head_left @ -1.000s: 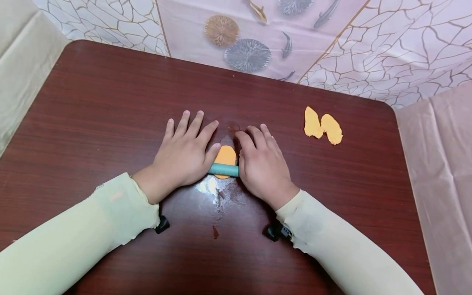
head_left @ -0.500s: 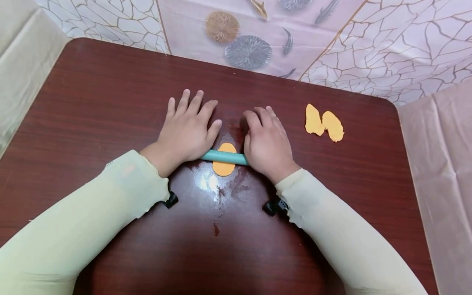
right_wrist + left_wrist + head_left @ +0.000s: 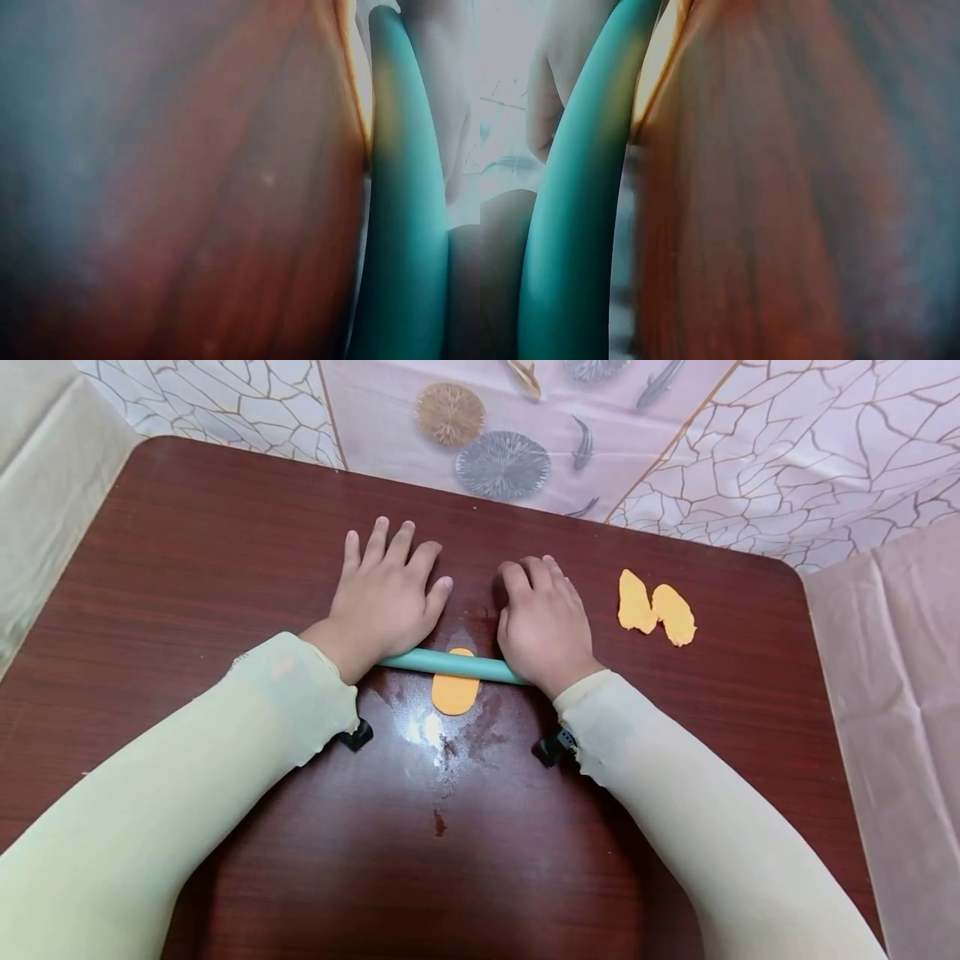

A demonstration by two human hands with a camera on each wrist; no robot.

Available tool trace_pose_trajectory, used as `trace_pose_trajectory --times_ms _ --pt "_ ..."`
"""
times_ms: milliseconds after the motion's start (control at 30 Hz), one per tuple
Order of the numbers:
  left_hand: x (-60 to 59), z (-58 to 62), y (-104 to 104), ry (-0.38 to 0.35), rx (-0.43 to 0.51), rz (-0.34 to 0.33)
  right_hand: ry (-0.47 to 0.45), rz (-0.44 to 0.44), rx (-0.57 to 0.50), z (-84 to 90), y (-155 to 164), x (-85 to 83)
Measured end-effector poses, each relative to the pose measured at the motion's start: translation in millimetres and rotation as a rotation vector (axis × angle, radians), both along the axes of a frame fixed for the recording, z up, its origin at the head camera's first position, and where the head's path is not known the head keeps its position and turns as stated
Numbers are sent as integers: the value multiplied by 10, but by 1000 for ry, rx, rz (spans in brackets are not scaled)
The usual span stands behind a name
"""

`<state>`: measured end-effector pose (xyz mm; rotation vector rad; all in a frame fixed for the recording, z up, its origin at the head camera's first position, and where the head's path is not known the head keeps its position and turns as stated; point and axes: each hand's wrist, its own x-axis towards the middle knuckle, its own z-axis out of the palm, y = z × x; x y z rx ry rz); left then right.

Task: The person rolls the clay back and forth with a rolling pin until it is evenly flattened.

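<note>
A teal rolling pin [image 3: 450,666] lies crosswise over a flattened orange dough piece [image 3: 455,693] on the dark wooden table [image 3: 187,552]. My left hand [image 3: 386,593] lies flat with its fingers spread, its heel pressing the pin's left end. My right hand [image 3: 542,618] presses the right end the same way, fingers a little bent on the table. The wrist views show the teal pin [image 3: 577,217] [image 3: 401,217] up close against the wood, with an edge of orange dough [image 3: 654,71] beside it.
Two more flattened orange dough pieces [image 3: 656,610] lie on the table to the right of my right hand. A patterned cloth [image 3: 525,435] hangs past the far edge. The table's near half shows smears and a light patch [image 3: 423,731].
Both hands have pushed away from me, rolling the pin toward the dough's far end. More of the dough now shows on the near side of the pin.
</note>
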<state>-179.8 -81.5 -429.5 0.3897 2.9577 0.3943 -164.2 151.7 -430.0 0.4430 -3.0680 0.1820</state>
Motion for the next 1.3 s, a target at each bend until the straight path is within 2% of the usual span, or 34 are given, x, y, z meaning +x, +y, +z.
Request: trace_pose_trajectory --times_ms 267,467,767,1067,1300 --pt "-106 -28 18 -8 -6 18 -8 -18 2 -32 8 -95" --pt "-131 -39 4 -19 2 31 -30 -40 -34 -51 -3 -130" --pt "-83 -34 -32 0 31 23 -48 -39 -100 -65 -4 -82" --pt "-29 -23 -17 10 46 9 13 -14 -132 -60 16 7" --pt "85 10 -12 26 64 -22 55 29 -163 -40 35 145"
